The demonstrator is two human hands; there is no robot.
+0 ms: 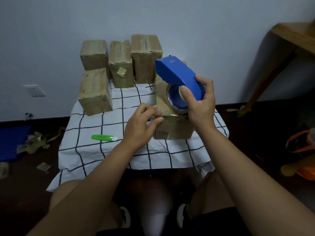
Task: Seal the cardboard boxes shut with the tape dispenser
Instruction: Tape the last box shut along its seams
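A blue tape dispenser [177,74] with a clear tape roll is held above a cardboard box [172,128] at the right of the small table. My right hand [199,101] grips the dispenser's rear, thumb across the roll's hub. My left hand [143,123] rests on the box's near left top edge, fingers bent over the corner. Several taped cardboard boxes [94,92] stand at the table's back left.
A green utility knife [104,137] lies on the checked tablecloth [109,120] near the front left. Tape scraps [34,142] and a blue crate [10,142] lie on the floor left. A wooden table [293,41] stands right, an orange bag [303,150] below it.
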